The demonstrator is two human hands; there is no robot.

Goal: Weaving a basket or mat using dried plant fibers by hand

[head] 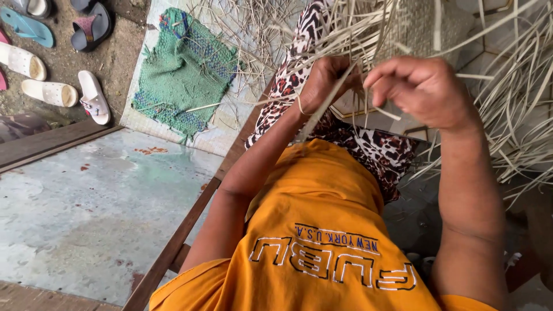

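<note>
My left hand (324, 82) grips a bundle of pale straw strips (345, 34) just above my lap. Close beside it, my right hand (423, 89) pinches thin strips with curled fingers. A partly woven straw mat (426, 26) lies beyond the hands, with loose strips (518, 103) fanning out to the right. I wear an orange shirt (317, 230) and a patterned brown-and-white cloth (380, 147) over my legs.
A green woven rag (184, 72) lies on the floor at upper left. Several sandals (57, 63) sit on the dirt in the top left corner. A worn blue-grey floor (86, 201) spreads to the left, bordered by wooden beams (190, 224).
</note>
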